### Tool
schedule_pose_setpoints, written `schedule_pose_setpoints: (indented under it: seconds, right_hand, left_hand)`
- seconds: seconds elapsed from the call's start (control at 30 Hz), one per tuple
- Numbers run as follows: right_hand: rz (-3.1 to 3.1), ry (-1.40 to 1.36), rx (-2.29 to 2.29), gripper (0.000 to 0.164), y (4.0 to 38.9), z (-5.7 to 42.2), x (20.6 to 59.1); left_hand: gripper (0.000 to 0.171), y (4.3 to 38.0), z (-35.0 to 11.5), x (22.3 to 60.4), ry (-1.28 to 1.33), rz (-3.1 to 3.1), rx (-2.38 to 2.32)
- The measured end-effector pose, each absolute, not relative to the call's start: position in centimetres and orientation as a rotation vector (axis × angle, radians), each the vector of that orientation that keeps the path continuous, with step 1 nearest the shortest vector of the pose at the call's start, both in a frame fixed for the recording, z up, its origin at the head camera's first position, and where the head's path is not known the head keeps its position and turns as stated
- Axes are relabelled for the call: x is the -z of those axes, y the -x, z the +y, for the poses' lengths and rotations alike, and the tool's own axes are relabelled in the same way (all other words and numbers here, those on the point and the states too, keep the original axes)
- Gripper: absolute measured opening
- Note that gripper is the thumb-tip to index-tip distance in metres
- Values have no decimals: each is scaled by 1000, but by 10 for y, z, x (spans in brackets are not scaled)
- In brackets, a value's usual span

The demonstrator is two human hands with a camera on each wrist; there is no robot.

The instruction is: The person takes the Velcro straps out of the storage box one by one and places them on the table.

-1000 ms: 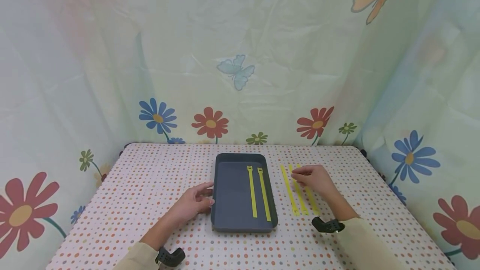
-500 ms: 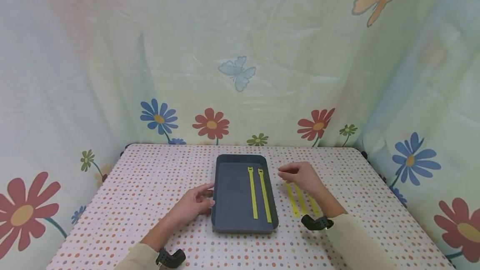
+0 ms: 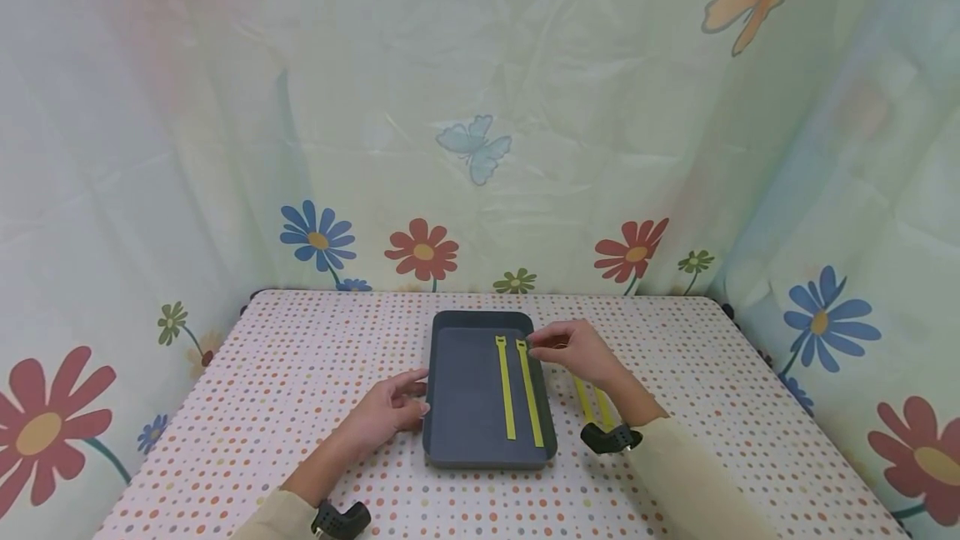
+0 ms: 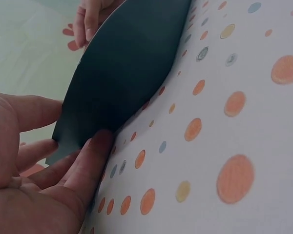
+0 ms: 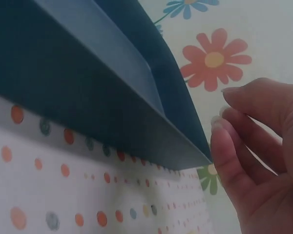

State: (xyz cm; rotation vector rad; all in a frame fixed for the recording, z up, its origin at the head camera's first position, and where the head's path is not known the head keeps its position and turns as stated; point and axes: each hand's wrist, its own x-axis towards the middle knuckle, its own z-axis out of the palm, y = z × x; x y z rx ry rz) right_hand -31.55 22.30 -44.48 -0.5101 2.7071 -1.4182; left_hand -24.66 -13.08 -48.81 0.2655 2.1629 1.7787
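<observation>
A dark tray [image 3: 461, 394] is being touched on its left wall by the relaxed left hand [image 3: 378, 415]. Two yellow straps [image 3: 506, 392] are being contained in the tray's right half. By the right rim, the released right hand [image 3: 581, 352] is being positioned (thumb and fingertips apart); other straps [image 3: 582, 399] on the worktop [image 3: 240, 432] are being partly hidden.

two yellow straps [image 3: 506, 390] flat inside dark rectangular tray [image 3: 461, 390], right half; more straps [image 3: 582, 398] beside it, partly hidden
</observation>
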Motion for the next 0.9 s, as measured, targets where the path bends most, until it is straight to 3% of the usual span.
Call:
schedule_pose_setpoints:
  seconds: [0.37,0.9]
  right_hand:
    - [2566,980,1274,24,327,210,444]
    - [2551,1316,686,19,339,187,443]
  left_hand:
    - [65,247,-132,491,-265,2168,-1780]
    - [64,248,-133,490,-285,2189,-1752]
